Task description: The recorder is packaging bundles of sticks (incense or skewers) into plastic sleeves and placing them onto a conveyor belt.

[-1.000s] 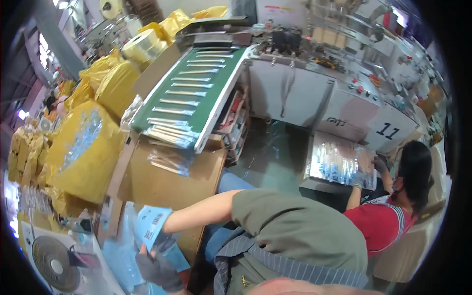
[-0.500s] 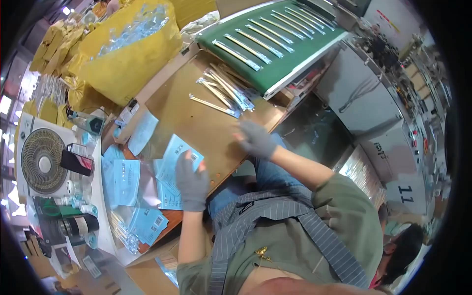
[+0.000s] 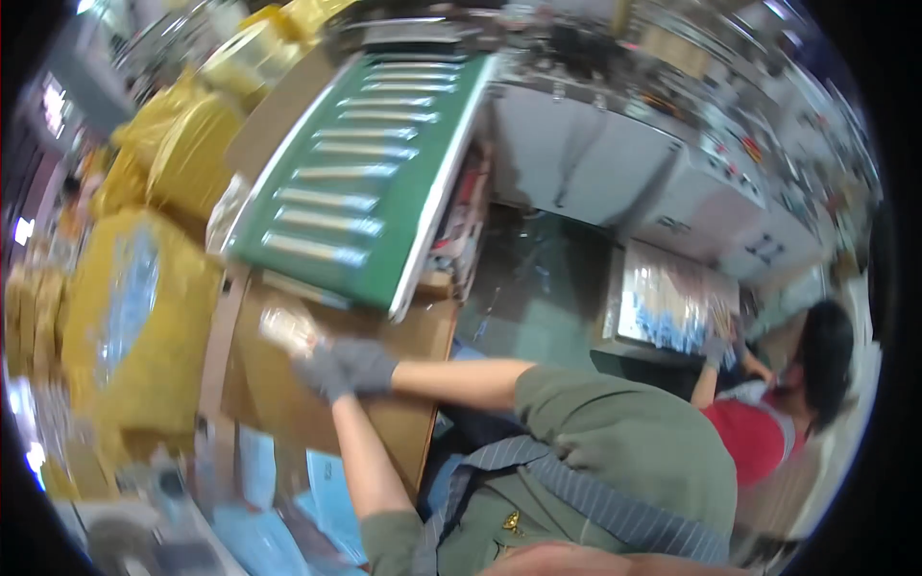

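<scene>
My gloved left hand [image 3: 324,372] and gloved right hand [image 3: 367,365] meet over the brown cardboard work surface [image 3: 389,422]. Both are closed round a bundle of wrapped wooden sticks [image 3: 288,329], whose pale ends stick out beyond the fingers. Motion blur and the overlapping gloves hide much of the grip. Just past the bundle, more wrapped sticks [image 3: 305,290] lie at the foot of the green conveyor belt [image 3: 288,254]. Along the belt, several single wrapped sticks [image 3: 331,221] lie crosswise in a row.
Light blue printed bags [image 3: 331,490] lie at the near left. Large yellow sacks [image 3: 144,307] stand on the left. Right of the belt are white machine cabinets [image 3: 586,163]. At the right, a co-worker in red [image 3: 754,437] handles sticks at a tray [image 3: 672,293].
The view has swung to the right. My left hand has left the blue bags and joined my right hand. The loose sticks on the cardboard are now gathered between my hands.
</scene>
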{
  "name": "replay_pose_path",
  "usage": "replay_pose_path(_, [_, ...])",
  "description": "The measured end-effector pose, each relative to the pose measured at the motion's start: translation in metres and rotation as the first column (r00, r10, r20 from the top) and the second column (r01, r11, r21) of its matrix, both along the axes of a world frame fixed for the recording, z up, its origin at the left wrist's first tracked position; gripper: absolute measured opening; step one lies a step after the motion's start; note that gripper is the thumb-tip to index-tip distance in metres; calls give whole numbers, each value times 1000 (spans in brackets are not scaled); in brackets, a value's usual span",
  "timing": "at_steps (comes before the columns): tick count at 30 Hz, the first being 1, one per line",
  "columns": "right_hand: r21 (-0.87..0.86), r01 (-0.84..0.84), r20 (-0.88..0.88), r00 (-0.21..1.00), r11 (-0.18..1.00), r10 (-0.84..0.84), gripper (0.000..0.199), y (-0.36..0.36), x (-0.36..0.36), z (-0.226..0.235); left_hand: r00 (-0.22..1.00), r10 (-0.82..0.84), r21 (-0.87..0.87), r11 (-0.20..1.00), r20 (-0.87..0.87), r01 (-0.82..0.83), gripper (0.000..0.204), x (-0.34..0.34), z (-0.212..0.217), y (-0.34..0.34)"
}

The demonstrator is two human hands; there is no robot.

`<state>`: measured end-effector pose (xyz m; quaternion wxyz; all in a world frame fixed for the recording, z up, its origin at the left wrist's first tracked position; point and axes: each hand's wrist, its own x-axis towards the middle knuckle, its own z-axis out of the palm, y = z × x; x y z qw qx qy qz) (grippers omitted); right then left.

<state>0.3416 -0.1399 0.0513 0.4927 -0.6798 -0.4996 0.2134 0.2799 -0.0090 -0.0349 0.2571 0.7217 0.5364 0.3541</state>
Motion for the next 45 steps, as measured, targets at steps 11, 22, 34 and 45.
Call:
replay_pose_path(11, [214,-4,195,980,977,-39,54,-85,0,-70,993,-120,-64,991,-16,118,51,-91,27,-23])
replay_pose_path(22, [286,49,516,833,957,-197,38,-94,-2,-74,944,-14,215,973,-330,89,44,-103,-19,6])
replay_pose_path(34, [164,3,563,821,986,-96,52,-93,6,-82,964,-13,168,984,-264,59,61,-86,25,-33])
replay_pose_path(45, [148,27,619,777,989,-115,51,-96,4,-69,968,22,246,968,-248,41,67,-88,14,-31])
